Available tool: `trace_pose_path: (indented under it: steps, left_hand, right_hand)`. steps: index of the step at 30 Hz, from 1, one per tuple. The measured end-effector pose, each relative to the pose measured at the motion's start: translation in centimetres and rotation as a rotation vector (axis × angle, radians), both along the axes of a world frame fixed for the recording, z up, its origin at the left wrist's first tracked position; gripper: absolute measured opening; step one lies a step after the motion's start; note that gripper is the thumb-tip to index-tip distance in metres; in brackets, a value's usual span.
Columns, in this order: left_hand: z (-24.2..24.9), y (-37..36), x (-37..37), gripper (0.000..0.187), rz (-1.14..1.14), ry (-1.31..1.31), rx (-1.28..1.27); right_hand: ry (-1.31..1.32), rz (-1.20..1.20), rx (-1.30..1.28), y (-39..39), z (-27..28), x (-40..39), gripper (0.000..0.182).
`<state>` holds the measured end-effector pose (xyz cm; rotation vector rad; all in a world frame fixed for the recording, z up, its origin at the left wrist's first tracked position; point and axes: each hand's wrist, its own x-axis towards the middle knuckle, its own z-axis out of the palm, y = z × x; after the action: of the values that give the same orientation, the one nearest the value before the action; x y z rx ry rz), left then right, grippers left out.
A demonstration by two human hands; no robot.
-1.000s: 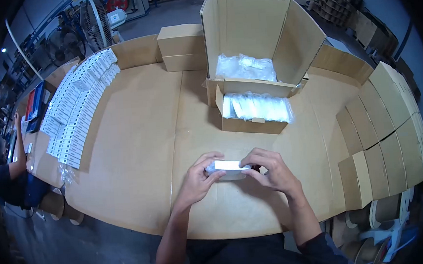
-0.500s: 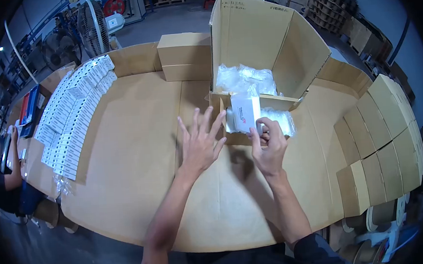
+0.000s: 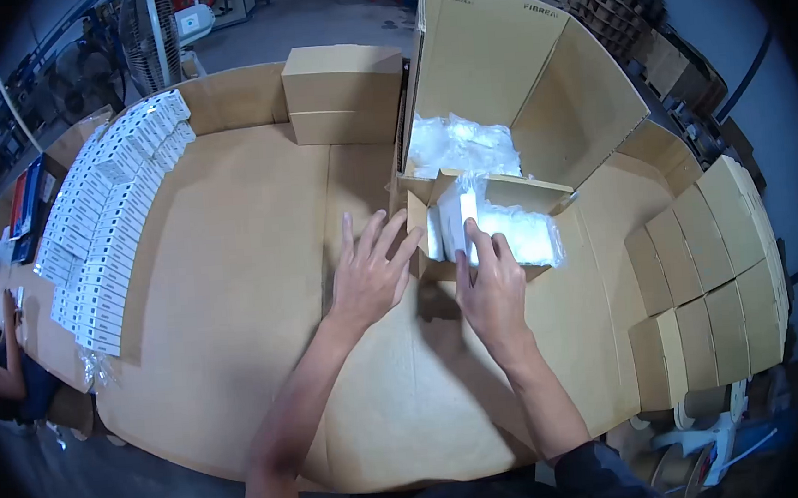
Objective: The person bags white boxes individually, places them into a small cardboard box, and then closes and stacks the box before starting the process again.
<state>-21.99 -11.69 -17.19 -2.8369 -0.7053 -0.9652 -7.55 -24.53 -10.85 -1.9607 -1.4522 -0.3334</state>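
Observation:
A slim white box in clear plastic wrap stands edge-on inside a small open carton. My right hand pinches its near right edge between thumb and fingers. Wrapped packs fill the carton's right side, and another white pack shows at its left end. My left hand is open, fingers spread, with its fingertips right at the carton's left flap. Behind the carton rises a tall open cardboard box holding more plastic-wrapped packs.
Long rows of small white boxes stand along the left of the cardboard-covered table. Brown cartons are stacked at the right, and a brown box sits at the back edge. Another person is at far left.
My right hand has lowered the white box into the small carton and turned it from face-on to edge-on. My left hand stays open near the carton's left side. The view has shifted slightly.

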Motion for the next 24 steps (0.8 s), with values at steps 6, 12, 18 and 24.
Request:
trace_pose_path:
  steps: [6, 12, 18, 24]
  left_hand:
    - [-0.2, 0.2, 0.4, 0.06, -0.018, -0.012, -0.039]
    - [0.4, 0.0, 0.5, 0.062, -0.013, 0.003, -0.042]
    - [0.6, -0.5, 0.4, 0.056, -0.009, -0.014, -0.09]
    - [0.6, -1.5, 1.3, 0.061, 0.017, -0.051, -0.171]
  right_hand:
    - [0.07, 0.033, -0.148, 2.3, -0.2, 0.3, 0.032]
    - [-0.052, -0.059, -0.371, 2.9, -1.3, 0.8, 0.026]
    - [-0.195, 0.03, -0.378, 0.6, -4.1, 0.9, 0.068]
    - [-0.206, 0.071, -0.4, 0.1, -3.8, 1.8, 0.075]
